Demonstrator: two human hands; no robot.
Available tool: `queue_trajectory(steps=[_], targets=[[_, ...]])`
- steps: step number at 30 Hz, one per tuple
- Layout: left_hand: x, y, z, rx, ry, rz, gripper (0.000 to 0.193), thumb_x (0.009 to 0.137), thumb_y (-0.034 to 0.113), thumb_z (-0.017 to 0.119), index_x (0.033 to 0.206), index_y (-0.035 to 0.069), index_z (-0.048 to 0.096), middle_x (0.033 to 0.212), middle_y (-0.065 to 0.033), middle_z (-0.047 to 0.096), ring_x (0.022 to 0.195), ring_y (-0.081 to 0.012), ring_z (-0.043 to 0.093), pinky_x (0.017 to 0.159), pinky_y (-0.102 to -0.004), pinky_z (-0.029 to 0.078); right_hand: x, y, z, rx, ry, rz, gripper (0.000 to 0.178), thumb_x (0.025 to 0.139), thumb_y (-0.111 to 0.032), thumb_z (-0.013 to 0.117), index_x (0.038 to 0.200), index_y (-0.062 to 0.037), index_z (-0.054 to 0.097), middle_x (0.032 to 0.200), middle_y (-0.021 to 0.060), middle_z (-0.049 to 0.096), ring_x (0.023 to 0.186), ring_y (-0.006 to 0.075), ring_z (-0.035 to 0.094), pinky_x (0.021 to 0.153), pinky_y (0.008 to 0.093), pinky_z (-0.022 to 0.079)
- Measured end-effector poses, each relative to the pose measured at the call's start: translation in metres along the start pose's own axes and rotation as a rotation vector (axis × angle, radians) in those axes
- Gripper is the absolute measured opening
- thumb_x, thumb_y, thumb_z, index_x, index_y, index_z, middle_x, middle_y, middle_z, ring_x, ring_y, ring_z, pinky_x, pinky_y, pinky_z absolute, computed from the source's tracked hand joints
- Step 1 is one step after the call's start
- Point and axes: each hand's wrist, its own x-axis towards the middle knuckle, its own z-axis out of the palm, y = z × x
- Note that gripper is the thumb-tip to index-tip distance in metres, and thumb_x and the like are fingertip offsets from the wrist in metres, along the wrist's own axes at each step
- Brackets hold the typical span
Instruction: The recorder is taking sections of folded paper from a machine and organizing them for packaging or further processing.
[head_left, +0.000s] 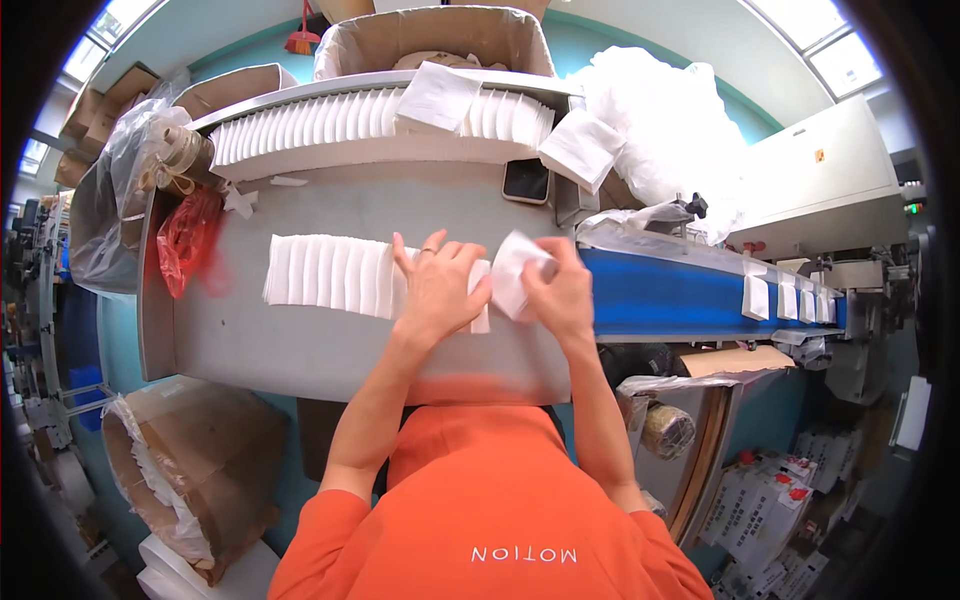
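A row of white folded paper napkins [335,272] lies on the grey metal table [250,350], leaning in several overlapping bundles. My left hand [440,285] rests over the right end of this row, fingers spread, the thumb near the last bundle. Just right of it, my right hand [562,290] pinches a white napkin bundle [512,275], tilted and slightly blurred, close to the end of the row. The right thumb lies on its face; the fingers behind it are partly hidden.
At the table's back stands a long row of napkins [320,130] with a loose bundle [438,97] on top. A phone [526,181] lies nearby. To the right, a blue conveyor belt [670,295] carries several bundles [755,292]. A red plastic bag [187,240] hangs left.
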Motion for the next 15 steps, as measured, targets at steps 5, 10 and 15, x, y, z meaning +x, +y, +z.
queue_trajectory(steps=[5, 10, 15], targets=[[-0.003, -0.008, 0.004, -0.029, 0.0, -0.012, 0.03, 0.078, 0.028, 0.069, 0.104, 0.012, 0.067, 0.102, -0.005, 0.066, 0.12, -0.027, 0.054, 0.11, -0.0667, 0.012, 0.052, -0.046, 0.001, 0.421, 0.136, -0.143, 0.028, 0.09, -0.011, 0.066, 0.112, -0.0017, 0.053, 0.096, 0.0095, 0.068, 0.077, 0.0129, 0.063, 0.067, 0.0269, 0.05], [-0.01, -0.006, 0.013, -0.04, 0.003, -0.045, 0.025, 0.079, 0.028, 0.067, 0.1, 0.014, 0.068, 0.104, -0.0033, 0.066, 0.12, -0.0257, 0.054, 0.111, -0.0644, 0.009, 0.087, -0.059, 0.029, 0.337, 0.17, -0.383, 0.027, 0.09, -0.011, 0.068, 0.109, -0.0036, 0.051, 0.092, 0.0131, 0.068, 0.076, 0.0194, 0.064, 0.069, 0.0322, 0.05], [-0.011, -0.013, 0.011, -0.047, 0.09, -0.022, 0.022, 0.079, 0.026, 0.068, 0.097, 0.014, 0.068, 0.098, -0.0034, 0.064, 0.115, -0.0241, 0.055, 0.11, -0.0626, 0.013, 0.085, -0.085, 0.022, 0.54, 0.276, -0.41, 0.026, 0.095, -0.011, 0.065, 0.114, -0.0024, 0.049, 0.1, 0.0111, 0.066, 0.086, 0.0126, 0.062, 0.073, 0.025, 0.05]])
